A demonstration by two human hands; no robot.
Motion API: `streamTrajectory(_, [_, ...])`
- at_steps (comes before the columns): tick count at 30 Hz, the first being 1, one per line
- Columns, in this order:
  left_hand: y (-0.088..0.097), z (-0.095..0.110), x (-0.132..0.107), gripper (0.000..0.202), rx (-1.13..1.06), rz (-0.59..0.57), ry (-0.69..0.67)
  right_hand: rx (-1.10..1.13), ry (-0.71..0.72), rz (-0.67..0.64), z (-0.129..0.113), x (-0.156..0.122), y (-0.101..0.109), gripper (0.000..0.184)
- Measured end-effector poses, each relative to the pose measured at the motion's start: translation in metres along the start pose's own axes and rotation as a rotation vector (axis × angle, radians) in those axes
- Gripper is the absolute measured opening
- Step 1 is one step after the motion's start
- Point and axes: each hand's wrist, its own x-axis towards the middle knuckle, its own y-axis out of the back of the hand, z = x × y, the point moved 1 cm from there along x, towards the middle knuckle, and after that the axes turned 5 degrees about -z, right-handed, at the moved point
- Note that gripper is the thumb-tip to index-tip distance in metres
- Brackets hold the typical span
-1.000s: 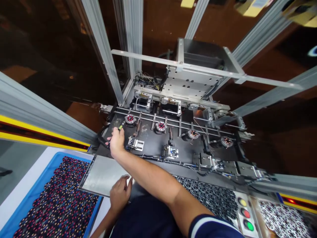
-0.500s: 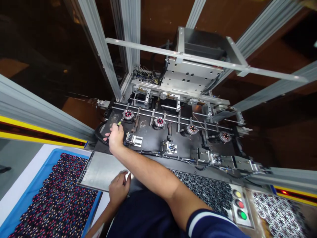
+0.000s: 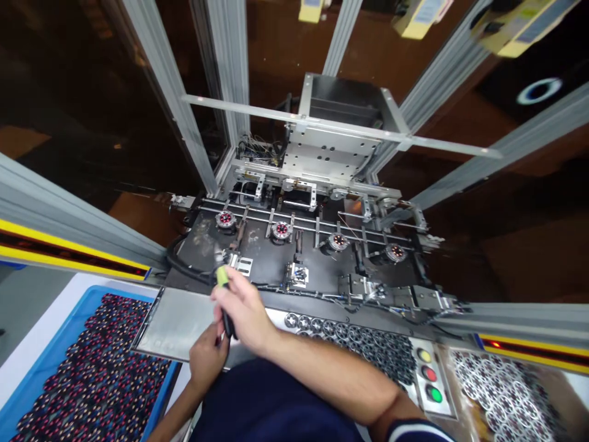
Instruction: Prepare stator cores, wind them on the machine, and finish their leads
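My right hand (image 3: 248, 313) is closed around a slim black pen-like tool (image 3: 223, 277) with a yellow-green band. Its blurred tip points up and away, towards the machine bed. Just below and to the left, my left hand (image 3: 207, 359) is curled with its fingers pressed together, close to the tool's lower end. Whether it touches the tool or holds something, I cannot tell. Beyond my hands, several round parts sit in a row of holders: a red-and-black one (image 3: 226, 219) at far left, another red-and-black one (image 3: 281, 230), and darker ones (image 3: 338, 241) to the right.
A blue tray (image 3: 34, 380) full of small red-and-black parts lies at left, beside a bare metal plate (image 3: 177, 322). Grey metal rings (image 3: 359, 341) cover the front ledge. A button box (image 3: 432, 408) and silver rings (image 3: 510, 393) are at right. Frame posts and yellow sensor bars (image 3: 69, 252) flank the opening.
My right hand has drawn back with the tool from the leftmost holder to just above my left hand. My view has shifted, showing more of the front rings and yellow boxes above.
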Motion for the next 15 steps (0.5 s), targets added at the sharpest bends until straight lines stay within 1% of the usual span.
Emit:
streamTrajectory(2, [0.001,0.002,0.001,0.029,0.025,-0.022,-0.062,0.01,0.026,0.188,0.005,0.011,0.028,0.046])
streamTrajectory(4, [0.002,0.004,0.002,0.029,0.046,-0.017,-0.09,0.028,0.052,0.309,0.011,0.028,0.05,0.044])
streamTrajectory(6, [0.003,0.004,0.003,0.03,0.067,0.004,-0.1,0.052,0.076,0.409,0.015,0.044,0.066,0.041])
streamTrajectory(8, [0.004,0.005,0.004,0.032,0.085,0.015,-0.107,0.079,0.106,0.482,0.017,0.054,0.075,0.037])
streamTrajectory(10, [0.005,0.005,0.005,0.033,0.101,0.018,-0.112,0.104,0.134,0.519,0.019,0.059,0.079,0.035])
streamTrajectory(15, [0.006,0.006,0.005,0.034,0.141,0.002,-0.12,0.149,0.165,0.53,0.021,0.062,0.082,0.032])
